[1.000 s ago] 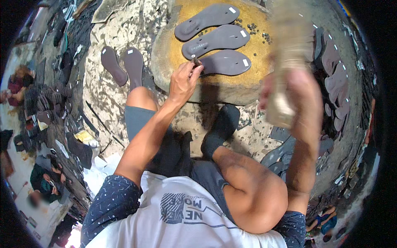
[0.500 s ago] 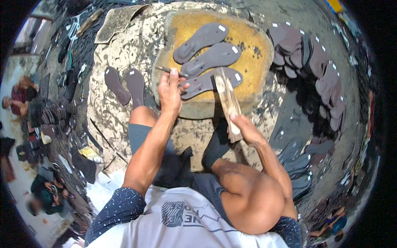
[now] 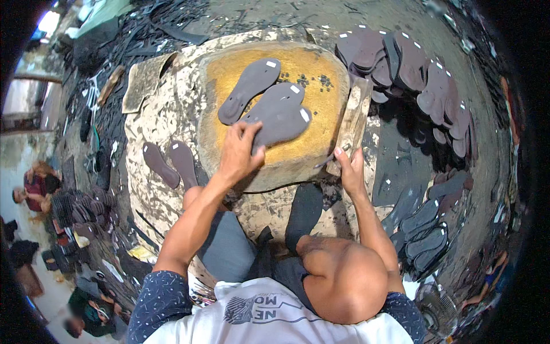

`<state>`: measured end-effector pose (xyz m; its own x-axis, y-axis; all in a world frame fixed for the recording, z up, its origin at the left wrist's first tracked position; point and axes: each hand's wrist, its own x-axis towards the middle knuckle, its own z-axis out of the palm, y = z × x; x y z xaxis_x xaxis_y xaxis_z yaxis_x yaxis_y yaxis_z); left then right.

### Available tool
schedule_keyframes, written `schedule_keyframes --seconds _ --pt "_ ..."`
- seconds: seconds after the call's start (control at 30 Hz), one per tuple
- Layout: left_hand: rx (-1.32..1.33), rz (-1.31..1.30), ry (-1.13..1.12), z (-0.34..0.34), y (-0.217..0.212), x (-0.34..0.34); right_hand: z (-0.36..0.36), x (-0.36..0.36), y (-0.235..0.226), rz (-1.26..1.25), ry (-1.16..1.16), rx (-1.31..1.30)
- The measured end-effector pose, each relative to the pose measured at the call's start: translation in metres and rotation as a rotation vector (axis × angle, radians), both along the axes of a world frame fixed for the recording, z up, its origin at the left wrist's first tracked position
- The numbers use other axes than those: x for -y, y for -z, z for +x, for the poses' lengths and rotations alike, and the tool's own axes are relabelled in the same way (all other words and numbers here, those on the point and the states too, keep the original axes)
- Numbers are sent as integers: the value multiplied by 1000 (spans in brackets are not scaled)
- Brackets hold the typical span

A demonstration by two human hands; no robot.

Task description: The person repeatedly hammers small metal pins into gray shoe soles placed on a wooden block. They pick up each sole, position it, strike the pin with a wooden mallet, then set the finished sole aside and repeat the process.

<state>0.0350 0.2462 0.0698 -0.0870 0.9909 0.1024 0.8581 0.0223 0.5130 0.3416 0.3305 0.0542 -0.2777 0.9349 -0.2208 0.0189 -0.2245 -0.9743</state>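
Three dark grey-brown sandal soles lie on a yellow-topped round block point(image 3: 322, 135). My left hand point(image 3: 238, 152) pinches the heel end of the nearest sole point(image 3: 283, 127), which overlaps the middle sole point(image 3: 286, 94). The far sole point(image 3: 250, 89) lies slanted beside them. At the block's right edge my right hand point(image 3: 351, 169) is closed round the lower end of a flat wooden bat point(image 3: 355, 112), held upright. A thin dark rod point(image 3: 324, 163) sticks out leftward from the same hand; most of it is hidden. Each sole bears a small white sticker at its toe.
Small black bits point(image 3: 323, 83) are scattered on the block's far side. Stacked soles point(image 3: 409, 63) curve along the right, with darker soles point(image 3: 427, 241) nearer me. Two soles point(image 3: 183, 163) lie on the stained sheet at left. Other people sit at far left; a fan point(image 3: 438, 309) stands lower right.
My left hand has let go of the thin rod, now in my right hand, and grips the nearest sole, which has shifted against the middle one. The bat has moved off the soles to the right.
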Motion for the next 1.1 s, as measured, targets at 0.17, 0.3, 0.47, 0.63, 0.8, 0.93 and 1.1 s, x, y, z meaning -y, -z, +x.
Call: schedule_keyframes --seconds 0.17,0.3,0.47,0.63,0.8,0.93,1.1 --pt "-117 -56 -30 -21 12 -55 -10 -9 12 -48 95 -111" --pt "-88 -27 -77 -32 -12 -70 -12 -9 17 -92 95 15" --pt "-189 -35 -136 -66 15 -72 -14 -5 34 -144 90 -127" --pt "663 -214 -27 41 -85 -159 -14 0 38 -124 93 -128" --pt "839 -95 191 110 -175 -218 -29 -3 35 -76 90 -126" --pt "818 -42 154 70 -150 -184 -23 3 34 -113 76 -46" --pt "140 52 -479 -133 13 -4 -21 4 41 -21 111 31"
